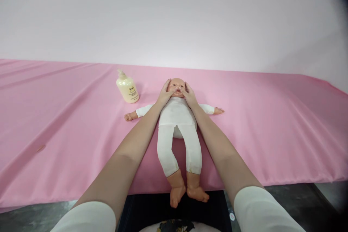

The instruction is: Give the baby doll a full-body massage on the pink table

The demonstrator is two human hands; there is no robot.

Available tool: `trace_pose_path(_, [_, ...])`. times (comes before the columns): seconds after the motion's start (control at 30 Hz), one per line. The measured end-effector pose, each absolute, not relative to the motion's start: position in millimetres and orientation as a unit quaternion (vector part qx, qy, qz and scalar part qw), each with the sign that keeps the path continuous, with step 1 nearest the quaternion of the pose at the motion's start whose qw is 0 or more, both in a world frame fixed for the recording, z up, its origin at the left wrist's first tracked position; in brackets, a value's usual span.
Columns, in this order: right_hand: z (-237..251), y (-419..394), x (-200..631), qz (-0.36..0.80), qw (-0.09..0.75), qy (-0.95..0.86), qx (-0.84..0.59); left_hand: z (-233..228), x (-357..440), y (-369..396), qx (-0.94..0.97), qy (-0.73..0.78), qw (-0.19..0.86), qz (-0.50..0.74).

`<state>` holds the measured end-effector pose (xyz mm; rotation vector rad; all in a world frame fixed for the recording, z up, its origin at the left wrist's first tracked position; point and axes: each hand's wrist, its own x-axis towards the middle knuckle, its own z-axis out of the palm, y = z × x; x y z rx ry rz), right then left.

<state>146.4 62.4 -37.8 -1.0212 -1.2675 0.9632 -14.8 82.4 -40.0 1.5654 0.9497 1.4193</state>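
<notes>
A baby doll (178, 116) in white clothing lies on its back on the pink sheet (258, 123), arms spread, feet hanging over the near edge. My left hand (164, 94) rests on the left side of the doll's face, thumb near its mouth. On the other cheek lies my right hand (189, 96), its thumb also by the mouth. Both hands cup the doll's head; the fingers lie flat against it.
A cream pump bottle (127, 87) stands upright on the sheet just left of the doll's head. A pale pink wall (174, 18) rises behind the table. Dark floor (293, 195) shows beneath the near edge.
</notes>
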Motion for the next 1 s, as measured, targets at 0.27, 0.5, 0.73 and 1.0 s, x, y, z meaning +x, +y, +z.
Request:
trace_pose_path(0.27, [-38.2, 60.6, 147.1, 0.413, 0.563, -0.563, -0.442, -45.0, -13.5, 91.9, 0.586, 0.363, 0.44, 0.575])
trace_pose_path(0.5, [-35.9, 59.2, 145.1, 0.447, 0.582, -0.531, -0.424, -40.3, -11.5, 89.9, 0.539, 0.369, 0.457, 0.604])
trace_pose_path(0.73, [-28.4, 55.8, 142.9, 0.488, 0.605, -0.477, -0.41, -34.3, -9.9, 82.0, 0.5, 0.37, 0.475, 0.622])
trace_pose_path(1.0, [-24.5, 53.7, 139.0, 0.485, 0.623, -0.473, -0.391, -26.4, -8.0, 75.8, 0.485, 0.383, 0.493, 0.612])
